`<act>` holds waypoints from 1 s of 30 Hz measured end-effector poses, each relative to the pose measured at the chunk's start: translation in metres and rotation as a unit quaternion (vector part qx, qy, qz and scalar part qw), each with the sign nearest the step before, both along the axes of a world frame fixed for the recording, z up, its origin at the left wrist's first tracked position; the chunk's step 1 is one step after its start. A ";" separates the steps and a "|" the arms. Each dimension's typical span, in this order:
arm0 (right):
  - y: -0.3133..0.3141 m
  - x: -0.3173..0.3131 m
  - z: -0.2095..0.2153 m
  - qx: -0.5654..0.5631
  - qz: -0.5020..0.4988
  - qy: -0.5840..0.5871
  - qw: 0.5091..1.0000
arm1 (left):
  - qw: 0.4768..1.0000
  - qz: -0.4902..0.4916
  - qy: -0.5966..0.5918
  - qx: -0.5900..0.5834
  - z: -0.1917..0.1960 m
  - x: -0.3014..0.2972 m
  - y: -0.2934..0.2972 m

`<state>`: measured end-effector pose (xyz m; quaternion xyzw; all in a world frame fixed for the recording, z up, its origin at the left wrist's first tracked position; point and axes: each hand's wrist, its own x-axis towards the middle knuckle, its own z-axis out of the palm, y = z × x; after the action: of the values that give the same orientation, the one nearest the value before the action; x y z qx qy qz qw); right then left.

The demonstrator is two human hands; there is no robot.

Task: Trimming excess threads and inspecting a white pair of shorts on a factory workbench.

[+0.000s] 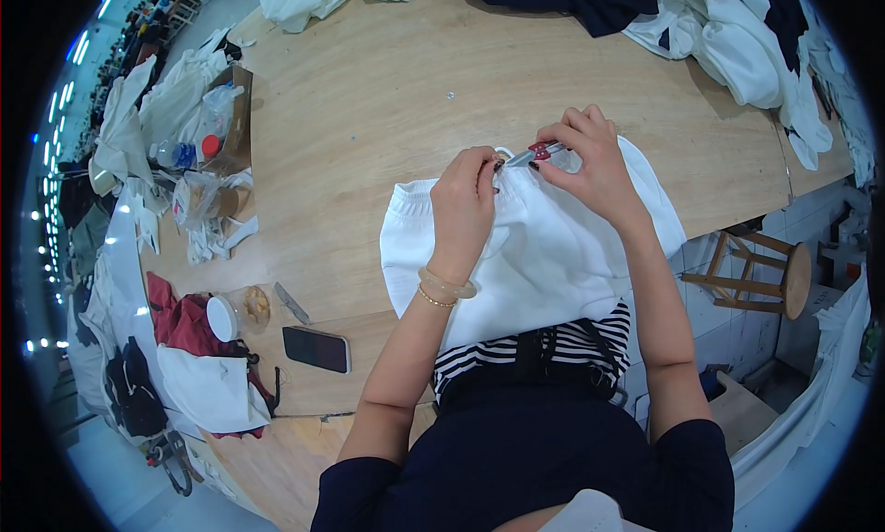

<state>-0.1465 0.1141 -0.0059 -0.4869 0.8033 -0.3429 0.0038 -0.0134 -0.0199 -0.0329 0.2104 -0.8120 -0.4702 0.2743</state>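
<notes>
The left hand [464,200] pinches the gathered upper edge of a white fabric garment with an elasticated waistband [544,246], thumb and fingertips pressed together (whether a thread is caught between them, I cannot tell). The right hand [592,159] has its fingers curled around a small red-handled metal cutting tool [542,152], whose tip points toward the left fingertips at the waistband. The garment lies partly on a broad, pale wooden table [341,135] and partly over the person's lap, above a black-and-white striped cloth [590,346]. Left of the garment, well apart from the hands, lies a dark-screened smartphone [316,348], near a clear jar with a white lid [223,318]. A round-seated wooden stool [796,281] stands to the right.
</notes>
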 end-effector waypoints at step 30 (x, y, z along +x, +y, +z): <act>-0.005 0.004 0.005 0.018 0.026 0.044 0.999 | 1.000 -0.004 0.006 0.010 0.001 0.001 0.001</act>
<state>-0.1421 0.1088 -0.0010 -0.5217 0.7958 -0.3070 -0.0137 -0.0128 -0.0188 -0.0316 0.2073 -0.8063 -0.4806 0.2754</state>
